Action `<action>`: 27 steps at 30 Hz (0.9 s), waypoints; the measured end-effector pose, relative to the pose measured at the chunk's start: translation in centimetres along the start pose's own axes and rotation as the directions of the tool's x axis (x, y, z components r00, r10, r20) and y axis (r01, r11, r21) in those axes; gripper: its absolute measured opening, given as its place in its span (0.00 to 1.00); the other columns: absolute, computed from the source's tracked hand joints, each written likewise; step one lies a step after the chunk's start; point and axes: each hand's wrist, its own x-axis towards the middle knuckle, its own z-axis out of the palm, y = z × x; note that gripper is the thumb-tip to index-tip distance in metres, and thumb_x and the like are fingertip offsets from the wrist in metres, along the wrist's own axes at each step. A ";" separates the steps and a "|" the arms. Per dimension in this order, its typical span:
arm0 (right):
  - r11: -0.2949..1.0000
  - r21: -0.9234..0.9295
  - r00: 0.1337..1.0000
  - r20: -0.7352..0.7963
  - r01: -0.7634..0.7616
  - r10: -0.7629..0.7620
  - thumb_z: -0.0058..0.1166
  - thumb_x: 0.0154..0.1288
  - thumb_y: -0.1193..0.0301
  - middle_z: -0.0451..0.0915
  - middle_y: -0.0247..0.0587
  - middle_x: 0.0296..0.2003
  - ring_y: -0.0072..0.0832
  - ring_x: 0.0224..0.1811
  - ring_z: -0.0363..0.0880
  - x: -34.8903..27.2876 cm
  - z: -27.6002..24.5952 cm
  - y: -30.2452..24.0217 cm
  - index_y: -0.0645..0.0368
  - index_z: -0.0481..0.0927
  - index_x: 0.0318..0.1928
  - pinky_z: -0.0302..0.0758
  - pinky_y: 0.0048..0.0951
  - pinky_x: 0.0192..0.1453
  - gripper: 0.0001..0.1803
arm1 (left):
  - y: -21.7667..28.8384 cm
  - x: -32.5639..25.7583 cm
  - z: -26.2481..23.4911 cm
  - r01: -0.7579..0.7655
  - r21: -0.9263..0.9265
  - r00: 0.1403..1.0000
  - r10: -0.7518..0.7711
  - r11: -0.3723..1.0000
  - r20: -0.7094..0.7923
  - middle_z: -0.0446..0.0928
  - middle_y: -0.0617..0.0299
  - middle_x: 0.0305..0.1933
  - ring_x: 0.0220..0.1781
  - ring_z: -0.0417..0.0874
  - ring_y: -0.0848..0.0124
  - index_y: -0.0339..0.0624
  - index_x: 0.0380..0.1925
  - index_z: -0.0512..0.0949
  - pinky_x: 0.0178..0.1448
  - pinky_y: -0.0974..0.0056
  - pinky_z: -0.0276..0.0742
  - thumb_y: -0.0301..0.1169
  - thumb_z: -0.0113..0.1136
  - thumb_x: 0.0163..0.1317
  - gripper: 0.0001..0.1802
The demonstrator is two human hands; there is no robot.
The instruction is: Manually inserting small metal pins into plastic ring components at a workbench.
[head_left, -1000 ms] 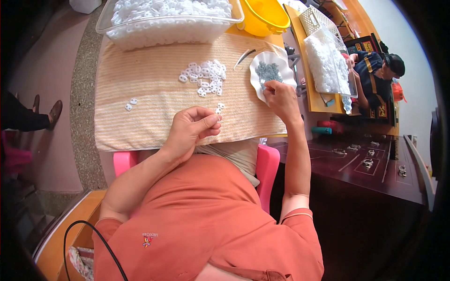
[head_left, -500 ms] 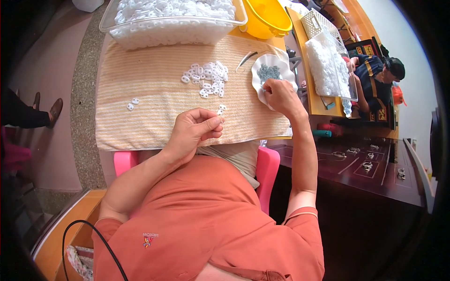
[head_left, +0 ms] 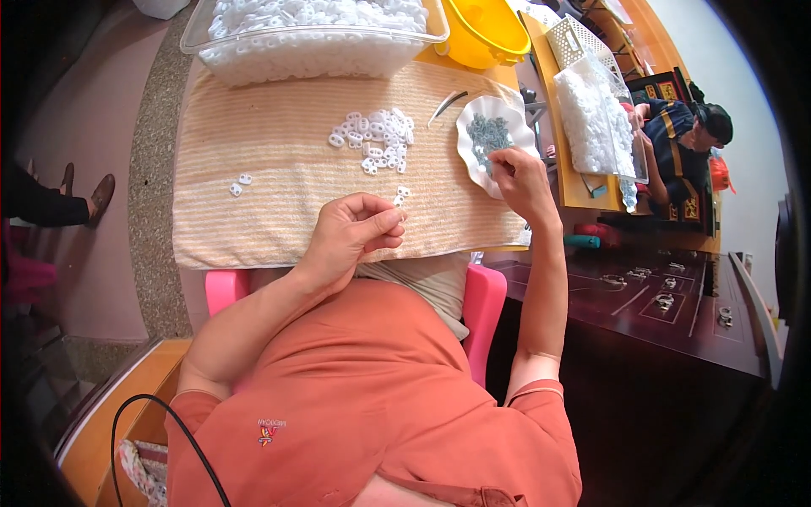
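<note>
My left hand (head_left: 359,226) is closed in a pinch above the near part of a striped towel (head_left: 262,215). Whatever lies between its thumb and forefinger is too small to make out. Just beyond those fingertips are a couple of small white plastic pieces with holes (head_left: 402,193). Over the near right edge of a white wavy-rimmed dish (head_left: 467,156), my right hand (head_left: 524,182) has its fingers pinched together, hiding anything in them. Small grey-blue parts (head_left: 488,133) fill the dish. A loose pile of white two-holed pieces (head_left: 376,135) lies left of it.
A clear bin of white pieces (head_left: 312,55) stands at the far edge beside a yellow basin (head_left: 481,38). Tweezers (head_left: 446,106) lie near the dish. Two white pieces (head_left: 241,184) sit apart at left. Another person (head_left: 676,135) works at the right-hand table.
My right hand has drawn back slightly to the right and toward me, uncovering more of the grey-blue parts. The left hand keeps its place and pinch.
</note>
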 end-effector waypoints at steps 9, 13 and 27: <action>0.882 0.464 0.996 0.002 -0.078 0.086 0.58 0.63 0.79 0.79 0.32 0.29 0.16 0.29 0.77 -2.8 2.6 -2.9 0.67 0.80 0.37 0.76 0.19 0.33 0.04 | -0.3 0.0 0.2 -0.012 -0.021 0.999 0.011 1.000 -0.035 0.81 0.60 0.38 0.37 0.82 0.76 0.37 0.40 0.78 0.42 0.72 0.83 0.26 0.60 0.64 0.06; 0.521 0.848 0.995 0.087 -0.099 0.048 0.58 0.61 0.83 0.78 0.39 0.34 0.21 0.32 0.78 -4.3 5.5 -6.1 0.69 0.80 0.38 0.79 0.21 0.35 0.05 | -0.5 0.1 0.0 0.020 -0.015 1.000 -0.020 1.000 -0.016 0.81 0.60 0.37 0.37 0.83 0.76 0.37 0.42 0.78 0.43 0.72 0.83 0.25 0.60 0.64 0.08; 0.389 0.915 0.988 0.140 -0.105 -0.061 0.60 0.59 0.83 0.80 0.41 0.35 0.23 0.36 0.77 -5.3 7.5 -8.3 0.68 0.82 0.36 0.74 0.20 0.39 0.04 | -0.8 0.0 -0.3 0.026 -0.081 0.996 -0.019 0.996 0.082 0.80 0.60 0.35 0.37 0.82 0.75 0.36 0.38 0.78 0.41 0.72 0.82 0.27 0.63 0.62 0.07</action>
